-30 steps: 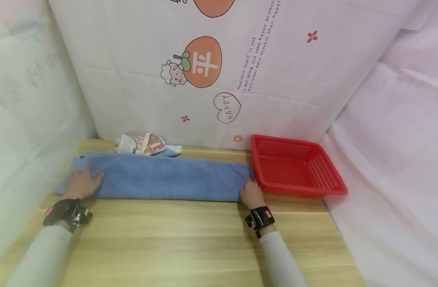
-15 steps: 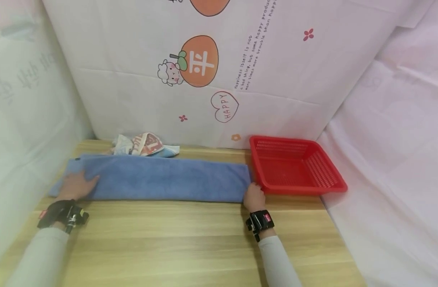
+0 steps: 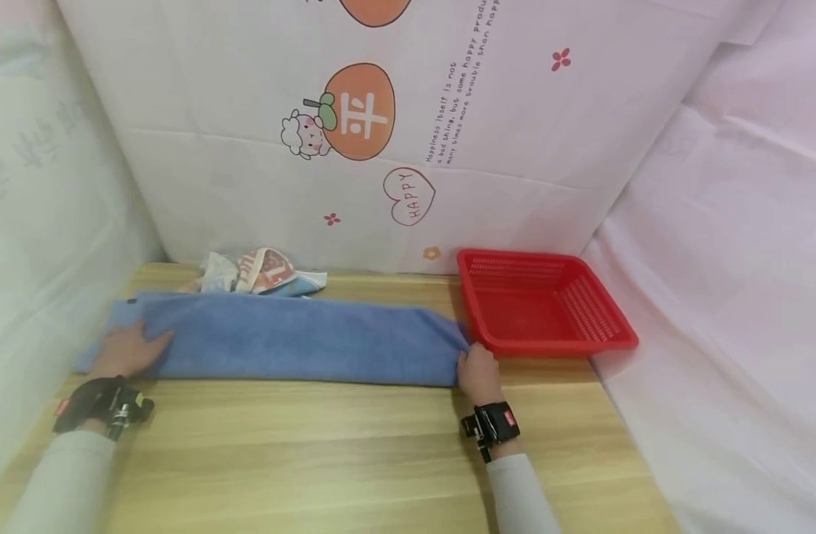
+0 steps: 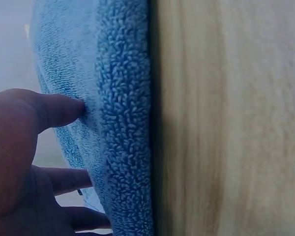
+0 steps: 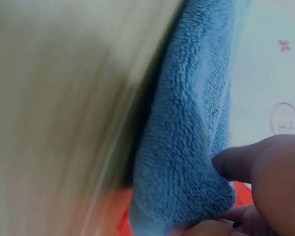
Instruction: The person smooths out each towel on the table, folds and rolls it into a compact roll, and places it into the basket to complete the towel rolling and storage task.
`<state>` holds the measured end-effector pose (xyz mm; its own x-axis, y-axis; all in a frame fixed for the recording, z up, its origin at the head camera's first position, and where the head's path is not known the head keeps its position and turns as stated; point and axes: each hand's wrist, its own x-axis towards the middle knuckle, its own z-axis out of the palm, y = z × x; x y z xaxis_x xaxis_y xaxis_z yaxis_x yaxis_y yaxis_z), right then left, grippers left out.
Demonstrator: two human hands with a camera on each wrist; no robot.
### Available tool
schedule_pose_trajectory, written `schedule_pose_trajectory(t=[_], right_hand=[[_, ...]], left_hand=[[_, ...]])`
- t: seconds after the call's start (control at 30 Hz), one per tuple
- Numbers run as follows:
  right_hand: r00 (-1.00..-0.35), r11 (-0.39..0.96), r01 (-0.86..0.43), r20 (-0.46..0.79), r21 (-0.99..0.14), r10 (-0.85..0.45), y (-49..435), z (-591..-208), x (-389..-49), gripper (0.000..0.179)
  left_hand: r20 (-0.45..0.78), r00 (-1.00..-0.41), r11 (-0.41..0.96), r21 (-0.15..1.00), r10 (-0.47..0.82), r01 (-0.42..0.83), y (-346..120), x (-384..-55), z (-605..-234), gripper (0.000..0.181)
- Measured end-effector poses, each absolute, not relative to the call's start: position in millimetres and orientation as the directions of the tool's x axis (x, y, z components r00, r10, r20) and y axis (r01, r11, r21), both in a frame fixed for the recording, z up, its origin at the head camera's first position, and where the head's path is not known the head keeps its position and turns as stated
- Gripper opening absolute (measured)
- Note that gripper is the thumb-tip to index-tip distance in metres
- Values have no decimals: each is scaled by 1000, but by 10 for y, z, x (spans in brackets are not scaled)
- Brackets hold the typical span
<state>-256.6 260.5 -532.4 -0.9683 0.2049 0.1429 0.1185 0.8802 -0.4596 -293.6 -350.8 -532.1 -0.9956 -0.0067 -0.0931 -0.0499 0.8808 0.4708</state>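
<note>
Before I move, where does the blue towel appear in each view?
Head: the towel runs across the table, mostly left of centre, the right hand gripping its right end.
Left wrist: the towel is an upright band in the left half, table on its right.
Right wrist: the towel slants through the middle, table on its left.
Shared landmark: the wooden table.

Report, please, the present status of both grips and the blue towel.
Right grip pinches blue towel at its right end. Left grip rests on left end. Towel folded, long strip. Red basket close beside right end.
</note>
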Motion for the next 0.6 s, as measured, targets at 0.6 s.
schedule_pose_trajectory(t=[0.6], right_hand=[[-986, 912, 41, 131, -407, 103, 2431, -5456, -2957, 36]], left_hand=[[-24, -981, 884, 429, -192, -184, -4135, -3087, -5513, 52]])
